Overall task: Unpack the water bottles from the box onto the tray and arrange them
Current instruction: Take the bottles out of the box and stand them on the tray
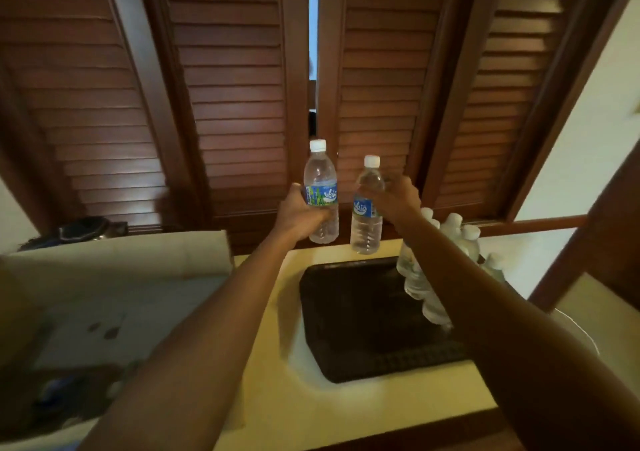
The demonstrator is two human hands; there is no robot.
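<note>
My left hand (300, 212) grips a clear water bottle (321, 177) with a white cap and blue-green label, held upright above the counter's far edge. My right hand (398, 197) grips a second such bottle (366, 224), also upright, just to the right of the first and slightly lower. Both hang above the far end of a black tray (353, 319) on the pale counter. Several bottles (453, 236) stand in rows along the tray's right side, partly hidden by my right forearm. The open cardboard box (114, 277) sits to the left.
Dark wooden louvred shutters (239, 87) rise right behind the counter (277, 405). A dark bag (86, 229) lies beyond the box at the left. A wooden post (588, 250) stands to the right of the tray.
</note>
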